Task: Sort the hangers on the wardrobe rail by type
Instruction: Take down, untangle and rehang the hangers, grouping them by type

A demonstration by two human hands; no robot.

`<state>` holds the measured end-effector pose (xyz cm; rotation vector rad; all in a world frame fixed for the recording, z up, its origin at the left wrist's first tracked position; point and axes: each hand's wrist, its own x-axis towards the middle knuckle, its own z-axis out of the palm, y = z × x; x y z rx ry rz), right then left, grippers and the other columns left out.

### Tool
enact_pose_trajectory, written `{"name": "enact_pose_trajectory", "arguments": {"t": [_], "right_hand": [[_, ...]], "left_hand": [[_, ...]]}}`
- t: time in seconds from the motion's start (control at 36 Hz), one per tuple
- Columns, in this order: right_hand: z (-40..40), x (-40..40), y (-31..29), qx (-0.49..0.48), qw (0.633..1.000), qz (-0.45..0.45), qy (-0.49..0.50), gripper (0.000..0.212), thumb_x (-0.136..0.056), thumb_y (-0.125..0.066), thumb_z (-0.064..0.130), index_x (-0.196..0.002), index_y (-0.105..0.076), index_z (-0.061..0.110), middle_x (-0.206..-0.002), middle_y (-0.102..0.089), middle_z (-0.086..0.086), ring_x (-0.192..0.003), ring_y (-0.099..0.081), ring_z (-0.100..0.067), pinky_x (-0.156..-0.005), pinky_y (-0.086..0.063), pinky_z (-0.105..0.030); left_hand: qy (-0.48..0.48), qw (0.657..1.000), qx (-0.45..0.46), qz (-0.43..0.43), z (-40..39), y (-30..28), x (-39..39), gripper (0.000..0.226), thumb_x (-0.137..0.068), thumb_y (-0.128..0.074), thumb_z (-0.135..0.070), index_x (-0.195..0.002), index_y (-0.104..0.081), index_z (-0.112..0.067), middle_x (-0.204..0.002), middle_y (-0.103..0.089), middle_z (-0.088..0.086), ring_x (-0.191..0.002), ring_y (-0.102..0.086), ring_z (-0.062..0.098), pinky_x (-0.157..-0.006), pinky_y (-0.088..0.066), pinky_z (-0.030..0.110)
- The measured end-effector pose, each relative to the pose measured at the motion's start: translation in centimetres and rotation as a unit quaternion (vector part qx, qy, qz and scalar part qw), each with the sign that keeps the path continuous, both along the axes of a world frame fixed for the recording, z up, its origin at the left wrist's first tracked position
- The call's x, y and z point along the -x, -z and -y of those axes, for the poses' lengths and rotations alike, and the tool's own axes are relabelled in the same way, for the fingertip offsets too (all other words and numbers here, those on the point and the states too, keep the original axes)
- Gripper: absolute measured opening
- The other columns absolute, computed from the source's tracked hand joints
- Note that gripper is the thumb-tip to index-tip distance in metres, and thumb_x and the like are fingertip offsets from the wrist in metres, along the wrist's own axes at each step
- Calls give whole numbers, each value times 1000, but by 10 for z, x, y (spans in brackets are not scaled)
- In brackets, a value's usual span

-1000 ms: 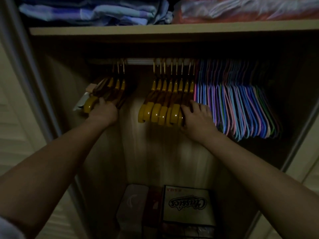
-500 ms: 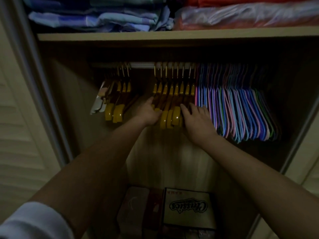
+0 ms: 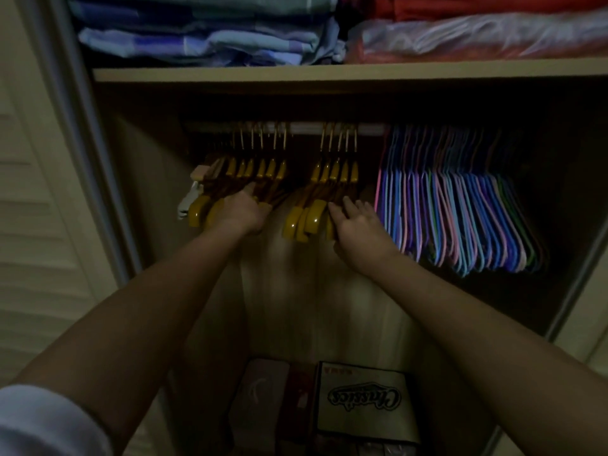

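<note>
on the rail [image 3: 306, 128] | left hand [image 3: 241, 210] grip closed round wooden hangers [image 3: 260, 179] | right hand [image 3: 357, 222] fingers straight, touching

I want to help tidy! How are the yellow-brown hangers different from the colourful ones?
The wooden hangers are thick and yellow-brown with gold metal hooks; the thin colourful hangers are slim and come in pink, blue, purple and green. The wooden hangers hang in two bunches with a gap between them, the left hand on one and the right hand at the other; the thin colourful hangers sit in one tight, untouched row. Both kinds hang from the same rail.
</note>
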<state>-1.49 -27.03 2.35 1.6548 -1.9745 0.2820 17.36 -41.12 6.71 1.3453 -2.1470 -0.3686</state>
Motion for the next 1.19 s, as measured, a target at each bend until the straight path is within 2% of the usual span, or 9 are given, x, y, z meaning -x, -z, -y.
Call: {"name": "enact_pose_trajectory", "arguments": {"t": [0.19, 0.33, 0.42, 0.5, 0.64, 0.78, 0.92, 1.11, 1.19], "right_hand": [[19, -15, -1, -23, 999, 15, -23, 84, -89, -67, 23, -156, -17, 16, -158, -26, -21, -144, -28, -40, -121, -19, -49], [-2, -7, -18, -30, 993, 81, -74, 91, -86, -67, 49, -157, -16, 22, -162, -20, -13, -148, -19, -32, -122, -15, -46], [-37, 31, -31, 73, 989, 127, 24, 72, -92, -56, 55, -151, -32, 21, -153, -37, -12, -141, -32, -31, -117, -23, -46], [-72, 88, -40, 98, 962, 149, 208, 62, -96, -42, 56, -141, -45, 13, -143, -46, -21, -133, -39, -37, -112, -30, -45], [-108, 149, -38, 47, 918, 237, 313, 66, -97, -32, 61, -147, -35, 18, -152, -33, -22, -138, -29, -43, -114, -28, -50], [-102, 155, -21, -10, 940, 219, 262, 77, -79, -11, 76, -133, -47, 34, -147, -43, -7, -137, -33, -34, -111, -28, -49], [-106, 133, -18, -6, 946, 234, 223, 72, -90, -28, 70, -147, -35, 26, -156, -31, -14, -145, -22, -35, -118, -19, -48], [-115, 137, -20, 4, 950, 238, 200, 64, -95, -37, 64, -148, -34, 26, -159, -25, -10, -147, -16, -34, -119, -17, -46], [-117, 134, -19, -1, 948, 241, 210, 66, -96, -41, 62, -151, -29, 27, -162, -18, -9, -148, -10, -35, -120, -15, -46]], "left_hand": [[-1, 965, 239, 103, -27, -1, 7, 55, -100, -40, -50, -150, -33, -27, -147, -40, 16, -137, -36, 36, -110, -36, 53], [116, 975, 141, 127, -44, -1, 37, 52, -103, -30, -54, -151, -34, -35, -153, -34, 12, -139, -34, 34, -112, -30, 49], [97, 976, 80, 180, -42, 2, 39, 52, -103, -28, -53, -149, -37, -32, -154, -30, 14, -140, -30, 37, -113, -27, 50], [63, 965, 178, 181, -48, 6, 36, 52, -102, -35, -51, -147, -42, -26, -154, -27, 15, -144, -22, 36, -117, -23, 51], [194, 962, 191, 5, -90, -3, 79, 42, -103, -44, -35, -142, -50, -20, -141, -47, 3, -133, -42, 21, -111, -35, 36], [308, 935, -103, -144, -123, 4, 150, 45, -99, -56, -21, -142, -47, -11, -135, -60, 9, -124, -58, 26, -108, -46, 42], [281, 899, -196, -274, -142, 20, 185, 65, -88, -69, 2, -145, -40, -7, -139, -56, 13, -122, -56, 21, -99, -43, 25], [220, 869, -234, -377, -140, 21, 189, 37, -99, -55, 0, -132, -52, -16, -108, -64, 0, -90, -63, 11, -67, -52, 9], [190, 889, -221, -354, -124, 26, 180, 48, -93, -64, -7, -138, -52, -21, -118, -67, 4, -99, -65, 19, -90, -57, 37]]}}
